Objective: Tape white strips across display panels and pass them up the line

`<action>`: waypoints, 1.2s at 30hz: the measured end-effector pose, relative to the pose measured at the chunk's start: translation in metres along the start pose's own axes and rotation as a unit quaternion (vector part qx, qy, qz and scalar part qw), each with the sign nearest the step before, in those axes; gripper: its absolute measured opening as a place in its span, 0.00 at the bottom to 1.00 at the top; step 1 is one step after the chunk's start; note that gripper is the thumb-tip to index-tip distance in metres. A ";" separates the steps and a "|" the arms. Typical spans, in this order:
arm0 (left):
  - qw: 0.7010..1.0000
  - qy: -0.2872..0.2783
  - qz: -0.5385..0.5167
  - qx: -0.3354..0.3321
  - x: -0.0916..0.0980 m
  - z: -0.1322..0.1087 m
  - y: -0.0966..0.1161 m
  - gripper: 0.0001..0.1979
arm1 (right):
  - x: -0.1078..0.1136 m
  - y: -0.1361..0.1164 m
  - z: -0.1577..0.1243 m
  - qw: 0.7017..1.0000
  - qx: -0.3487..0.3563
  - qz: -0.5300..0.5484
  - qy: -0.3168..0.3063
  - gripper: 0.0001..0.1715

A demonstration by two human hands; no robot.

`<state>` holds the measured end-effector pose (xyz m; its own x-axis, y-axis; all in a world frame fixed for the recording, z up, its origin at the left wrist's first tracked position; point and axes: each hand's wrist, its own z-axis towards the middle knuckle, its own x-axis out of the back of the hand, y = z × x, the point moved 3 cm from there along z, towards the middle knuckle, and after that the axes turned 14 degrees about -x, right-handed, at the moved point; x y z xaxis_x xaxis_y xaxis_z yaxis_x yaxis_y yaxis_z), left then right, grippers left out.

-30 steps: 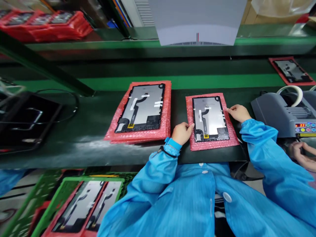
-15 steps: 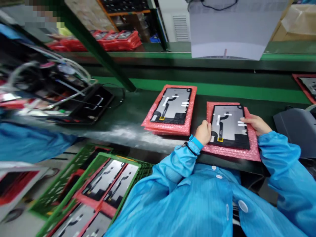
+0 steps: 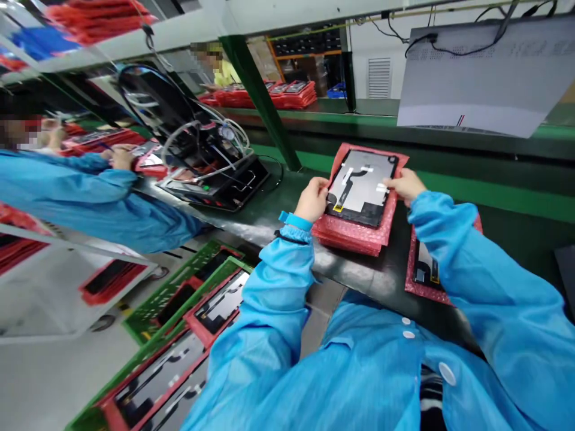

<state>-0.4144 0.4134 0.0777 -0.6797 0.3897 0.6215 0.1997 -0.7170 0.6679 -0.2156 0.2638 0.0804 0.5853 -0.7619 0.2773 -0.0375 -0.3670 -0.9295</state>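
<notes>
Near the bench edge [image 3: 359, 278], left grip [image 3: 312, 199] and right grip [image 3: 406, 184] clench a display panel [image 3: 362, 187].

Electronics factory: long green bench [image 3: 494, 200], display panels [image 3: 362, 182], bubble wrap [image 3: 350, 234], blue smocks [image 3: 359, 371].

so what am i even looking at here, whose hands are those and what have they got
This view comes from a camera worn on a person's head, looking down at their own hands. The left hand and right hand, in blue sleeves, are at either side of a flat black-edged silver panel, probably a screen, with white tape strips. It rests on a stack of pink bubble wrap on a dark green workbench. Further left stands a black machine with looped cables, and a co-worker in a blue coat works beyond it. Green plastic crates on the floor hold more panels.
</notes>
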 end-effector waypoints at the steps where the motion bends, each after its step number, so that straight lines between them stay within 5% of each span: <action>1: 0.999 -0.017 0.025 0.011 -0.004 0.003 -0.012 0.10 | -0.011 0.004 0.011 0.998 -0.011 -0.056 0.018 0.12; 4: 0.996 -0.048 0.075 0.013 -0.012 -0.001 -0.030 0.11 | -0.023 0.016 0.025 0.991 -0.020 -0.126 0.038 0.14; 7: 0.988 -0.013 0.152 -0.024 -0.006 -0.017 -0.018 0.12 | -0.002 0.031 0.002 0.991 -0.004 -0.121 0.051 0.18; 11: 0.954 0.123 0.214 -0.173 -0.012 -0.053 0.049 0.17 | 0.062 0.074 -0.087 0.999 0.023 -0.028 0.003 0.21; 13: 0.936 0.123 0.138 -0.301 -0.035 -0.076 0.087 0.14 | 0.097 0.111 -0.144 0.999 0.005 0.039 0.023 0.20; 16: 0.885 0.035 0.012 -0.465 -0.088 -0.106 0.129 0.10 | 0.151 0.177 -0.224 0.964 -0.071 0.141 0.215 0.24; 19: 0.859 -0.023 -0.073 -0.506 -0.138 -0.115 0.148 0.07 | 0.203 0.235 -0.291 0.831 -0.118 0.251 0.482 0.28; 21: 0.865 -0.035 -0.107 -0.488 -0.161 -0.112 0.153 0.06 | 0.231 0.257 -0.317 0.757 -0.118 0.302 0.567 0.31; 23: 0.872 -0.042 -0.119 -0.472 -0.173 -0.107 0.155 0.05 | 0.251 0.263 -0.324 0.736 -0.116 0.329 0.580 0.32; 27: 0.868 -0.035 -0.120 -0.481 -0.179 -0.103 0.153 0.05 | 0.271 0.255 -0.307 0.744 -0.102 0.335 0.569 0.29; 36: 0.875 -0.055 -0.102 -0.470 -0.184 -0.099 0.137 0.03 | 0.271 0.265 -0.310 0.694 -0.016 0.298 0.655 0.21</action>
<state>-0.3317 0.1863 0.0141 -0.5511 0.5817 0.5982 -0.6218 -0.7644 0.1705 -0.3180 -0.2046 -0.0152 -0.7793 -0.6078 -0.1523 0.0135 0.2266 -0.9739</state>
